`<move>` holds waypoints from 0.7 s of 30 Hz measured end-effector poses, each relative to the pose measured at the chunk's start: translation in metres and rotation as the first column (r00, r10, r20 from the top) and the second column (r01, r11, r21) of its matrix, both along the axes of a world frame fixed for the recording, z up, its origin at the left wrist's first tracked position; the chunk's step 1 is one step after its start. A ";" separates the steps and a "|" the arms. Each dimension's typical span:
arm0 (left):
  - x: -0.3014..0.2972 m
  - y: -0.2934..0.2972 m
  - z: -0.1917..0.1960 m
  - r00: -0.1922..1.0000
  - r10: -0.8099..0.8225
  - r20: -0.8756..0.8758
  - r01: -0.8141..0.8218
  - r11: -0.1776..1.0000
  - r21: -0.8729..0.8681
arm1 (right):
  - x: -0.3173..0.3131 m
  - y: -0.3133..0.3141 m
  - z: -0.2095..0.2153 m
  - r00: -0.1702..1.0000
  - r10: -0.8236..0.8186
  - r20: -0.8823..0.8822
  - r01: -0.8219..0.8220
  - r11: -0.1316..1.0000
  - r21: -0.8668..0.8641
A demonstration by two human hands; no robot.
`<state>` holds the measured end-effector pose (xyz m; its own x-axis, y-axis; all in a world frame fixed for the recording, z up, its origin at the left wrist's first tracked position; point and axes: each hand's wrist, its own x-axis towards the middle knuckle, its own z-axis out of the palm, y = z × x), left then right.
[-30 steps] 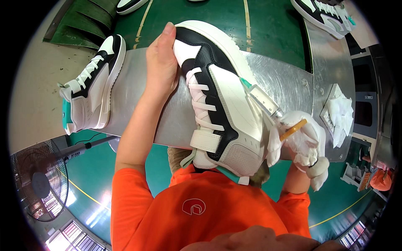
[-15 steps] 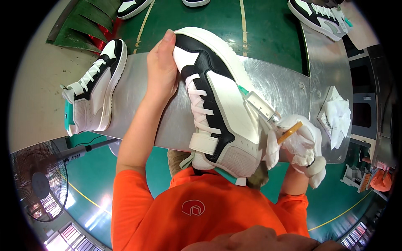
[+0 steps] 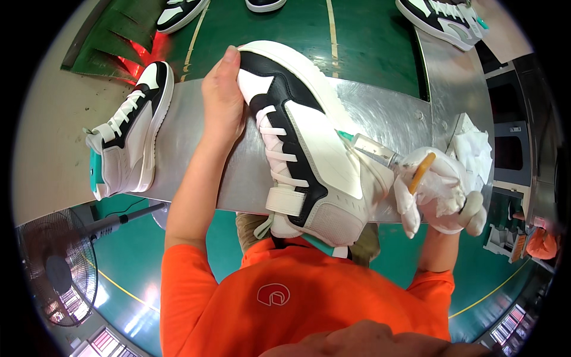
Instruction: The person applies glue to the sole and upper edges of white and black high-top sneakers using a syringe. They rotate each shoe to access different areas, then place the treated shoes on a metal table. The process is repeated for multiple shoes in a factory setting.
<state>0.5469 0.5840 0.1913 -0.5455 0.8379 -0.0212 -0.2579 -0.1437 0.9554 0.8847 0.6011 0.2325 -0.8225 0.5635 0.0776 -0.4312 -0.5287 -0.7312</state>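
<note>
The person is holding a white and black high-top sneaker (image 3: 303, 149) over the metal desk (image 3: 386, 113), its toe pointing away and its heel end close to the orange shirt (image 3: 297, 297). The left hand (image 3: 223, 98) is gripping the toe part of the sneaker from its left side, the fingers wrapped round the front and the grip pressed firmly onto the shoe. The right hand (image 3: 440, 190) is wearing a white glove and is sitting just beside the heel side of the sneaker, its grip pinching a thin yellowish stick (image 3: 419, 172) together with a bunched white cloth (image 3: 410, 205). A small clear tool with a teal tip (image 3: 369, 147) is lying against the sneaker's right side, between the shoe and the gloved hand; whether the hand is holding it cannot be told. A second high-top sneaker (image 3: 128, 140) of the same colours is lying on its side at the desk's left end, well apart from the left hand. A pile of white rags (image 3: 473, 146) is resting on the desk near the right hand. More sneakers (image 3: 443, 21) are standing on the green surface beyond, and a fan (image 3: 53, 271) is standing on the floor below left.
</note>
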 end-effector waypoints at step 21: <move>0.003 0.000 0.003 0.997 -0.057 0.050 0.054 0.996 0.072 | 0.021 -0.006 0.045 0.938 -0.005 0.347 -0.016 0.998 0.057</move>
<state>0.5500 0.5837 0.1939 -0.4978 0.8672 0.0117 -0.3165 -0.1942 0.9285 0.9058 0.5949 0.2778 -0.8072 0.5618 -0.1809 -0.1420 -0.4823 -0.8644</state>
